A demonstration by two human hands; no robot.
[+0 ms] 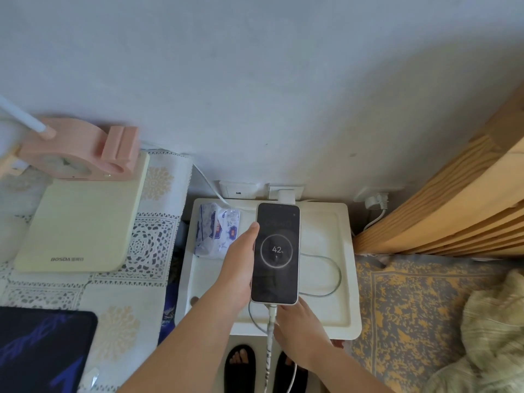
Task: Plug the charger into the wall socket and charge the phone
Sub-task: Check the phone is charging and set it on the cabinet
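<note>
My left hand (241, 268) holds a phone (276, 252) from its left side, above a small white side table (344, 268). The lit screen shows a ring with "42" and a charging mark. A white cable (270, 330) is plugged into the phone's bottom end. My right hand (297, 333) sits just below the phone, fingers at the plug. A white charger (285, 195) is plugged into the wall socket (271, 191) behind the table. The cable loops over the tabletop at the right (336, 275).
A tissue pack (217, 229) lies on the side table's left. A second socket plate (238, 190) and a third with a round plug (377, 199) are on the wall. A desk with a lace cloth (147, 245), cream board (82, 222) and pink lamp base (82, 154) stands left; a bed (419, 313) is right.
</note>
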